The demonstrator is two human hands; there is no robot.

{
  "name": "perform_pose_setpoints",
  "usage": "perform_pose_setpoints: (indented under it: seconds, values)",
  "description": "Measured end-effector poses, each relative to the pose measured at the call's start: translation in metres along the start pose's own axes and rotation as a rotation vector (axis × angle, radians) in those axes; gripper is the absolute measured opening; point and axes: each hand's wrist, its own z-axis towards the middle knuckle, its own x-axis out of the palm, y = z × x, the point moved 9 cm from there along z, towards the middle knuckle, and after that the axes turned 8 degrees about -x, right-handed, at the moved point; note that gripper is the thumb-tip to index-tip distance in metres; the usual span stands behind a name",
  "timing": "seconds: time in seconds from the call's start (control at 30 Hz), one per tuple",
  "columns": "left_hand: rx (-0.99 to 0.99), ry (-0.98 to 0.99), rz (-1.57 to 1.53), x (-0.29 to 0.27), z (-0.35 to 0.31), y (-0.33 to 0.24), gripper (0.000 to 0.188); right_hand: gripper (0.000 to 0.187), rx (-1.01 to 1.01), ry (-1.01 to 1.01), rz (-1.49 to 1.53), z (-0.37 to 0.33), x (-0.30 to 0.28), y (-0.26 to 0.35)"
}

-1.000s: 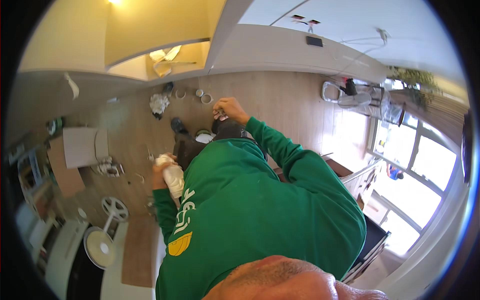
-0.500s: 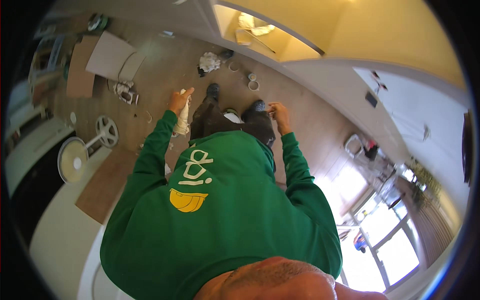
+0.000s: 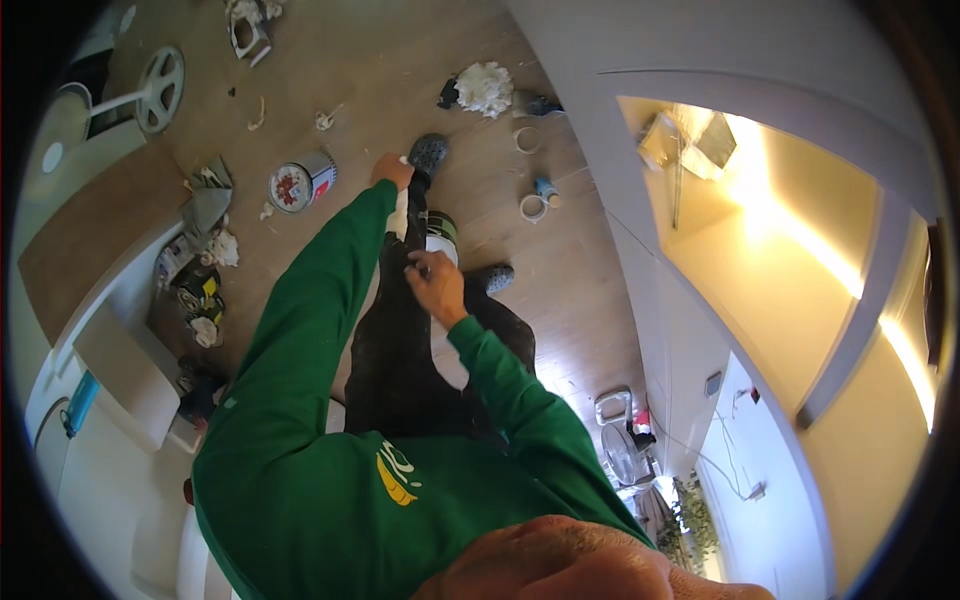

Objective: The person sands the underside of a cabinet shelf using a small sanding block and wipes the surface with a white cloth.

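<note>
My left hand is closed round a long cream cloth, which hangs down beside my leg. My right hand is in front of my thighs, its fingers curled in; something small and dark seems to show at the fingertips, too small to name. Just beyond that hand, a white and green bucket stands between my legs, partly hidden by them. Grey clogs are on my feet.
An open paint can stands on the floor at left. Ahead lie a crumpled white heap and two ring-shaped rolls. A wall with a lit niche is at right; a brown board lies at left.
My body and view have turned to the right. The right hand has come in from my side to the front of my legs. The left hand still holds the cloth.
</note>
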Motion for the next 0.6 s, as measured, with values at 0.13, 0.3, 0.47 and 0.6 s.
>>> perform_pose_setpoints:
  seconds: [0.13,0.3,0.47,0.6]
  values:
    - [0.0,0.027,0.092,0.082,0.111,-0.01,0.032,0.023,-0.209,-0.152,-0.182,0.026,0.013,0.012]
    - [0.058,-0.031,0.026,0.131,0.224,-0.058,0.037,0.026,-0.2,-0.193,-0.079,0.06,-0.001,-0.002]
    - [0.084,-0.234,-0.121,0.153,0.264,-0.108,0.046,0.029,-0.182,-0.216,-0.099,0.083,-0.007,-0.003]
    - [-0.022,-0.106,-0.258,0.163,0.286,-0.077,0.042,0.029,-0.232,-0.227,-0.094,0.095,-0.01,-0.005]
